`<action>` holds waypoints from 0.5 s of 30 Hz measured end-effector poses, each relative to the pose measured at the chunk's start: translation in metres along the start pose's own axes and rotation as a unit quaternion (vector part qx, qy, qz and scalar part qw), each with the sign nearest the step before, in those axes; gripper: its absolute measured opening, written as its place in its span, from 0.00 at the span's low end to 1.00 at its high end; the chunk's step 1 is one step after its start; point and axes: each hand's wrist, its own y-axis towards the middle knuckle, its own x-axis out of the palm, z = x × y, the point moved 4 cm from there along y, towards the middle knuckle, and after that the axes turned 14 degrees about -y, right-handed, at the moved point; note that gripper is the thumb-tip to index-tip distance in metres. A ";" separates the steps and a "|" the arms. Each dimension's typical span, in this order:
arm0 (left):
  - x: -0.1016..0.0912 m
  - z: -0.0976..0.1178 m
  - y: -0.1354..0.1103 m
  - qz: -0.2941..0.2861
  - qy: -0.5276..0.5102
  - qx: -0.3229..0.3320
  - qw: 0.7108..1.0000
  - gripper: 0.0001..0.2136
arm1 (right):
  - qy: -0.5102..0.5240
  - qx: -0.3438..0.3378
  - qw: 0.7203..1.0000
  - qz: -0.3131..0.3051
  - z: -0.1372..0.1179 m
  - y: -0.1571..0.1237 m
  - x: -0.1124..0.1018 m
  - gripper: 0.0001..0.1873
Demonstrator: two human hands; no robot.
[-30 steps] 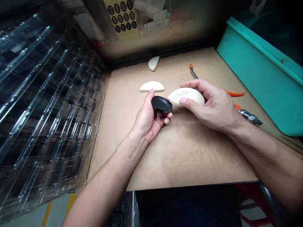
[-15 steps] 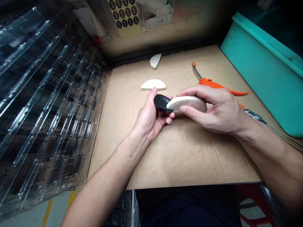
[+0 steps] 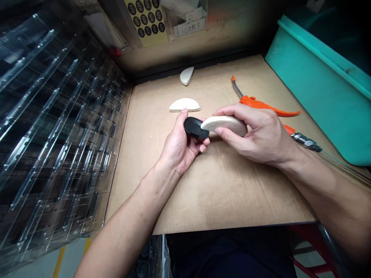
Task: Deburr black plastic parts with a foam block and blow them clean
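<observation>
My left hand [image 3: 181,148] is closed round a small round black plastic cap [image 3: 194,128], its hollow side facing up. In my right hand [image 3: 257,133] a flat off-white felt pad [image 3: 224,124] is pinched between thumb and fingers. The pad's pointed end touches the inside of the cap near its right rim. Just beyond my left thumb lies a half-round white felt piece [image 3: 184,104] on the cardboard. A smaller felt piece [image 3: 187,75] rests farther back. The fingers under the cap are partly hidden.
An orange air blow gun [image 3: 261,106] with a metal hose fitting [image 3: 305,141] lies behind my right hand. Stacked clear plastic trays [image 3: 66,135] rise at the left; a teal bin [image 3: 315,88] stands right. Cardboard [image 3: 232,200] covers the table. Round stickers [image 3: 146,17] hang at the back.
The whole view has shifted slightly, so things appear a little farther left. Both hands keep their hold, and the pad's tip stays against the cap, which seems tilted slightly more toward me.
</observation>
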 end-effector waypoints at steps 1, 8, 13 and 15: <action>0.000 0.000 0.000 -0.004 -0.001 -0.001 1.000 0.23 | 0.035 0.008 0.999 -0.015 0.000 0.000 0.000 0.15; 0.001 0.000 -0.001 -0.003 -0.003 -0.003 1.000 0.23 | 0.014 0.030 0.999 -0.007 0.004 0.000 0.002 0.15; 0.000 0.000 -0.001 0.002 -0.003 -0.010 1.000 0.23 | 0.032 0.039 0.998 -0.025 0.004 0.000 0.003 0.14; -0.001 -0.001 -0.001 0.000 -0.003 -0.010 1.000 0.23 | 0.093 0.039 0.993 -0.055 0.002 0.000 0.003 0.14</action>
